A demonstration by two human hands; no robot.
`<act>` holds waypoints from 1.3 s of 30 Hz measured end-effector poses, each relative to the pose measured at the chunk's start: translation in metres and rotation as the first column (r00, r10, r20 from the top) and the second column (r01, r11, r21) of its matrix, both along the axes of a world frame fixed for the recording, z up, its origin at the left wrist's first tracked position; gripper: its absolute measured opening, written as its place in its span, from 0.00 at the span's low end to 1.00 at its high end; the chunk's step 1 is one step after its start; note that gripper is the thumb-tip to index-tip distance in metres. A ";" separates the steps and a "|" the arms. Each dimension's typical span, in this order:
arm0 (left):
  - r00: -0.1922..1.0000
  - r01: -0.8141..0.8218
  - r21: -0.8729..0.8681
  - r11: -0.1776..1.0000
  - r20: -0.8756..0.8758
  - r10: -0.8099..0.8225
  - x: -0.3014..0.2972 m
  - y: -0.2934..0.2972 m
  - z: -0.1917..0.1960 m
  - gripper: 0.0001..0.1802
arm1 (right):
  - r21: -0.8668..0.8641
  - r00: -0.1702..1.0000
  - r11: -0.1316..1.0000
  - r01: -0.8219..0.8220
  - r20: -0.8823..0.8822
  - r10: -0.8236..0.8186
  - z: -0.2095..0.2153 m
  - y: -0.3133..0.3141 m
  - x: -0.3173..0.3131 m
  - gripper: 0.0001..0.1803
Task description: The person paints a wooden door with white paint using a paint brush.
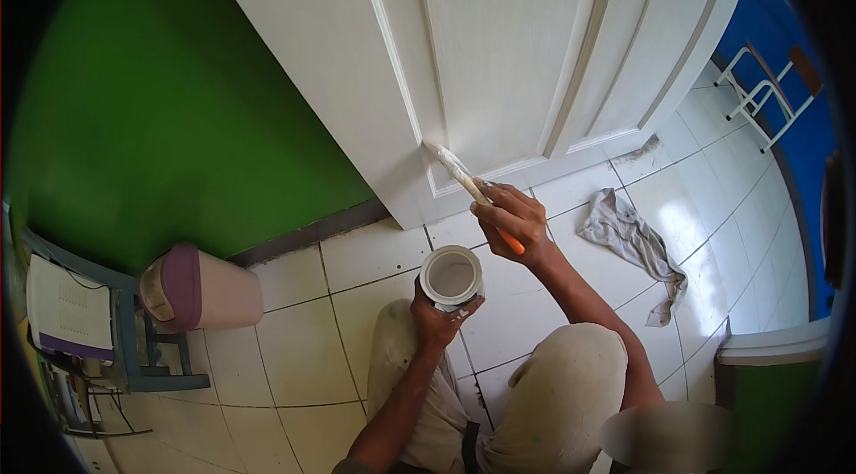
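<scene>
My right hand is closed around a paintbrush with an orange handle end and white paint over its bristles. The bristle tip meets the white panelled door at the lower left corner of a raised moulding. Below and left of the brush, my left hand grips an open paint can from underneath and the side. Pale paint shows inside the can, and its rim is smeared white. White paint spots mark the fingers of my left hand.
A crumpled grey rag lies on the tiled floor at right. A pink and purple bin stands left by the green wall, beside a dark shelf unit. White-framed chairs stand far right.
</scene>
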State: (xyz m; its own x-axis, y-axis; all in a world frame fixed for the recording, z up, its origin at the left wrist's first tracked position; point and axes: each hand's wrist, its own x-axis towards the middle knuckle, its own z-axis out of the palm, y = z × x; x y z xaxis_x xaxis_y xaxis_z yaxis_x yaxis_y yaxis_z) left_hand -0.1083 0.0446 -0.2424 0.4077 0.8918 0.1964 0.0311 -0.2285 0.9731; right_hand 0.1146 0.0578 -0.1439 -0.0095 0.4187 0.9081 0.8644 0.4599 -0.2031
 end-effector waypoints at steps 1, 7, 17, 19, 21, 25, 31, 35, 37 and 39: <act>0.999 -0.043 0.008 0.999 0.025 0.042 0.000 0.001 -0.001 0.45 | -0.033 0.999 0.999 -0.009 0.053 0.010 0.000 -0.001 0.004 0.13; 0.956 -0.234 -0.110 0.966 0.155 0.249 -0.001 0.000 -0.015 0.47 | -0.316 0.977 0.945 0.089 0.211 -0.021 -0.104 -0.014 0.034 0.14; 0.955 -0.265 -0.102 0.959 0.113 0.276 -0.001 0.007 -0.024 0.48 | -0.047 0.994 0.993 0.110 0.021 -0.109 -0.078 -0.004 -0.014 0.18; 0.947 -0.315 0.029 0.948 0.077 0.313 0.002 0.008 -0.026 0.39 | -0.182 0.988 0.972 0.150 -0.010 -0.155 -0.085 -0.002 -0.014 0.17; 0.947 -0.312 0.010 0.950 0.081 0.310 -0.003 0.010 -0.033 0.40 | -0.173 0.988 0.981 0.090 -0.109 -0.110 -0.078 -0.002 -0.033 0.15; 0.951 -0.301 -0.014 0.954 0.065 0.301 -0.003 0.008 -0.019 0.40 | -0.032 0.990 0.989 0.144 -0.002 -0.144 -0.070 0.005 -0.034 0.15; 0.951 -0.303 0.042 0.952 0.077 0.299 -0.005 0.009 -0.025 0.40 | -0.246 0.970 0.939 0.241 0.034 -0.240 -0.084 0.014 -0.045 0.13; 0.951 -0.308 0.014 0.951 0.040 0.307 -0.002 0.005 -0.020 0.41 | -0.381 0.981 0.917 0.118 -0.097 -0.167 -0.054 0.008 -0.049 0.13; 0.957 -0.290 0.007 0.957 0.031 0.289 -0.006 0.007 -0.023 0.42 | -0.028 0.997 0.997 0.069 -0.037 -0.070 -0.041 0.005 -0.044 0.13; 0.964 -0.265 -0.006 0.964 0.023 0.265 -0.005 0.007 -0.024 0.42 | -0.089 0.998 0.995 0.047 0.038 -0.044 -0.062 0.004 -0.031 0.13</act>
State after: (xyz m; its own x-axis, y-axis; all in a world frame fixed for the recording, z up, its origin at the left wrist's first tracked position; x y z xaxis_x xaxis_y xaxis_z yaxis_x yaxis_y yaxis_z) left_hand -0.1133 0.0515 -0.2664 0.1525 0.9677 0.2005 0.0677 -0.2127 0.9748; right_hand 0.0834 0.0615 -0.2054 -0.0204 0.4990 0.8663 0.8914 0.4015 -0.2104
